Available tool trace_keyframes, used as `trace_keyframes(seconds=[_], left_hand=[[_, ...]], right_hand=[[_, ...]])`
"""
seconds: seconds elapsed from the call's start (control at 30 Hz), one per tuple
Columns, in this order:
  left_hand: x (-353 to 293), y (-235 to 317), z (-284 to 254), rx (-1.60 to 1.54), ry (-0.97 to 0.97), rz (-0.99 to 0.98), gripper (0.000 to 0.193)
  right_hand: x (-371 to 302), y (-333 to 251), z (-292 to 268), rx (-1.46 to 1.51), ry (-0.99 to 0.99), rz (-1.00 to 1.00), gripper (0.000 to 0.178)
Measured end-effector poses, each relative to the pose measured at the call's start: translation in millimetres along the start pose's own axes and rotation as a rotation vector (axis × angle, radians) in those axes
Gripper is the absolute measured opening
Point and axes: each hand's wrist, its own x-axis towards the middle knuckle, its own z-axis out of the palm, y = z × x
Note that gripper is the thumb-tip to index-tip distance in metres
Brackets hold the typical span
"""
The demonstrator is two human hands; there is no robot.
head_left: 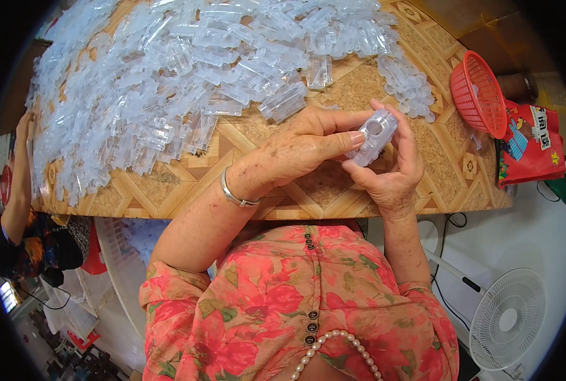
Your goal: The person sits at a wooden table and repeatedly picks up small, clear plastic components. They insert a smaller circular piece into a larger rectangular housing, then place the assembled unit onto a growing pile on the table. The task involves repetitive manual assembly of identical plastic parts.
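Above the near part of the table, both my hands are closed on one clear plastic part (375, 134) with a round hole in its upper face. My left hand (308, 136), below a silver bracelet, presses its thumb on the part's left side. My right hand (394, 168) grips it from the right, with the thumb low and the fingers curled round the far end. Just beyond my hands lies a large heap of clear flat plastic pieces (232, 63). To the right of that heap is a small group of round clear pieces (405, 86).
The table (257, 190) has a patterned, curved near edge. At its right stand a red plastic basket (480, 95) and a red bag (537, 146). A white fan (508, 317) is on the lower right. Another person's arm (19, 171) reaches to the table's left edge.
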Motion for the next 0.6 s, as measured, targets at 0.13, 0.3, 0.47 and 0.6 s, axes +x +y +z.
trace_keyframes(seconds=[0.13,0.3,0.47,0.6], left_hand=[[0.4,2.6,-1.2,0.011,-0.017,0.01,0.05],[-0.3,-1.1,-2.8,-0.011,-0.012,0.003,0.051],[0.0,-0.6,-5.5,0.191,-0.035,0.035,0.054],[-1.6,1.3,1.1,0.38,-0.03,0.116,0.056]], right_hand=[[-1.0,1.0,2.6,-0.034,0.017,-0.008,0.093],[0.6,-0.2,1.4,-0.008,0.004,-0.019,0.092],[-0.2,1.4,0.4,-0.035,0.012,-0.049,0.092],[-0.6,1.5,3.7,-0.104,0.055,-0.07,0.092]])
